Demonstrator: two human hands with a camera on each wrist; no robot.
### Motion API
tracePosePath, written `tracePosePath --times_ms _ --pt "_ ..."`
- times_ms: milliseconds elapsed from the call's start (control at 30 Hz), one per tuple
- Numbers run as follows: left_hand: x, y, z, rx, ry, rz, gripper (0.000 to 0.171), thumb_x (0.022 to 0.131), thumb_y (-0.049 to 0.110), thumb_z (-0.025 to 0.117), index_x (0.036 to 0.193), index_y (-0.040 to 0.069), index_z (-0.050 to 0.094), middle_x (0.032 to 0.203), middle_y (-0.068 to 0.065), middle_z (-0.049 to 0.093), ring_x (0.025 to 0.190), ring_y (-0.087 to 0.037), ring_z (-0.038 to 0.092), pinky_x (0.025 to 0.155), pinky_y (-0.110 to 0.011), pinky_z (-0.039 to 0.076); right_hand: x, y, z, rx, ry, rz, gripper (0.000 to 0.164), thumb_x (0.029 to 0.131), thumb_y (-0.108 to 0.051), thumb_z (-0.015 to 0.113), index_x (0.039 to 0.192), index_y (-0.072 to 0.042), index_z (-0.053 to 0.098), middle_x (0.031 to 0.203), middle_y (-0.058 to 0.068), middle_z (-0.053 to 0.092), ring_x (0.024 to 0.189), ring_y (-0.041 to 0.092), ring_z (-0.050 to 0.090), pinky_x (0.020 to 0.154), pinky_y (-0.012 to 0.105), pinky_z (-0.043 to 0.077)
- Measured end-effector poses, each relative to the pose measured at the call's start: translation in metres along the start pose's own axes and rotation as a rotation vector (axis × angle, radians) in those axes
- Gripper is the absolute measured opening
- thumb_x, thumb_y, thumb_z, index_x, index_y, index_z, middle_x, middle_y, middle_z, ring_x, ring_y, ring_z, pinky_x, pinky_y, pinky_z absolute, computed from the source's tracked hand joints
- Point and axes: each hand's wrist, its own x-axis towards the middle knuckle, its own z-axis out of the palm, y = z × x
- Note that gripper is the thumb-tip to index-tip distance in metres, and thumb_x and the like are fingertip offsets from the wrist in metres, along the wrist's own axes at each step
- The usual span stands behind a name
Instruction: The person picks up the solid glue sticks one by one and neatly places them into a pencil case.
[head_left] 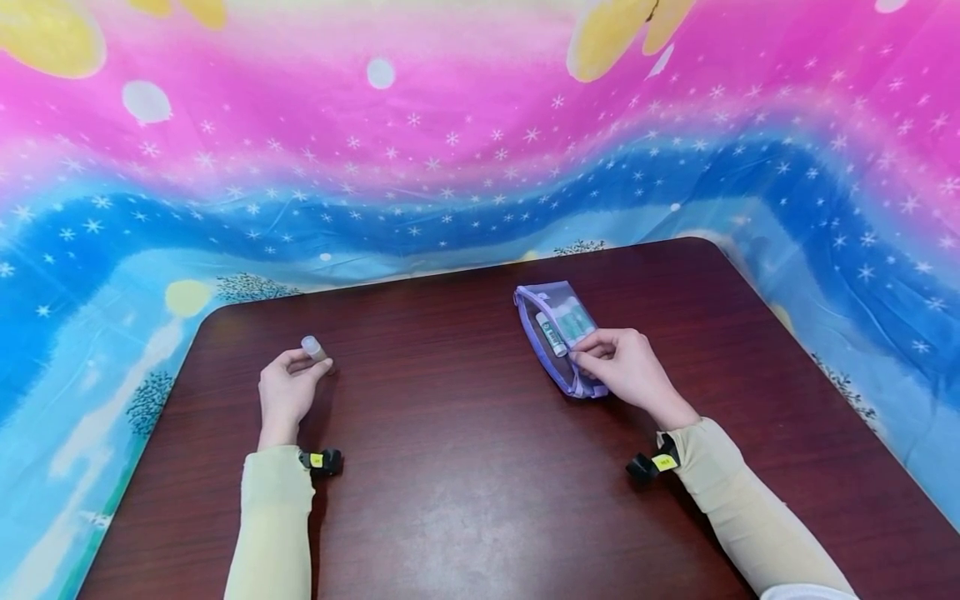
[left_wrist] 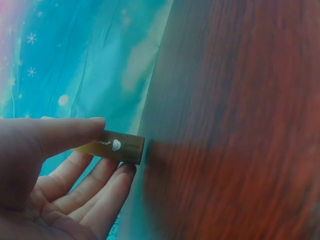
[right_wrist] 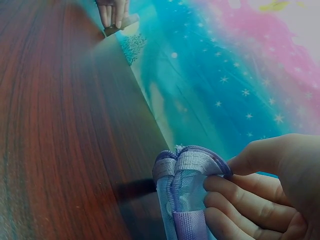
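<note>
On the left side of the table, my left hand (head_left: 288,387) pinches a small capped stick tube (head_left: 313,348) between thumb and fingers. Its body is yellowish brown with a white bear-face print, seen on the tube (left_wrist: 117,145) in the left wrist view. Whether its lower end touches the table I cannot tell. To the right lies a purple mesh zip pouch (head_left: 531,333), its zipper open. My right hand (head_left: 626,367) grips the pouch's near side by the edge. Inside the pouch are a white-and-green tube (head_left: 551,335) and a green-and-white packet (head_left: 576,321).
The dark reddish-brown wooden table (head_left: 450,450) has rounded far corners. A pink and blue printed cloth (head_left: 420,167) hangs around its far and side edges. A black strap device (head_left: 324,462) sits at the left wrist, another strap device (head_left: 652,465) at the right.
</note>
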Motion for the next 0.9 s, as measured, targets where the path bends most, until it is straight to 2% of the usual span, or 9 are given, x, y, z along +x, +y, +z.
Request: tracePosePath --times_ms 167,433,700,900 --pt "-0.0005 0.0016 0.0008 -0.015 -0.012 -0.010 0.043 0.094 0.025 0.076 0.127 0.000 0.066 0.120 -0.021 0.070 0.110 -0.030 0.066 0.086 -0.035 0.048 0.0003 0.0008 0.0004 -0.004 0.000 0.005 0.011 0.092 -0.015 0.077 0.100 -0.009 0.079 0.084 0.001 0.075 0.074 0.017 0.071 0.059 0.031 0.058" --pt "0.0004 0.0023 0.0007 -0.007 -0.005 -0.009 0.043 0.093 0.025 0.076 0.126 -0.001 0.067 0.119 -0.020 0.070 0.110 -0.030 0.066 0.085 -0.034 0.047 0.0002 -0.0003 0.0003 -0.003 -0.002 0.003 0.010 0.092 -0.015 0.077 0.100 -0.009 0.079 0.085 0.002 0.075 0.075 0.017 0.071 0.060 0.031 0.058" --pt "0.0001 0.0013 0.0014 -0.024 -0.010 -0.016 0.043 0.095 0.027 0.075 0.127 0.000 0.066 0.120 -0.019 0.070 0.112 -0.030 0.065 0.093 -0.041 0.047 0.0003 0.0011 0.0005 0.008 -0.008 0.003 0.010 0.092 -0.014 0.077 0.101 -0.009 0.079 0.085 0.002 0.076 0.074 0.018 0.071 0.059 0.031 0.058" --pt "-0.0005 0.0037 0.0013 -0.031 -0.034 -0.006 0.044 0.096 0.028 0.074 0.129 0.001 0.065 0.120 -0.020 0.070 0.111 -0.030 0.066 0.096 -0.041 0.047 0.0004 0.0016 0.0003 0.014 -0.008 -0.002 0.010 0.092 -0.014 0.077 0.101 -0.008 0.079 0.084 0.002 0.076 0.074 0.018 0.071 0.059 0.031 0.058"
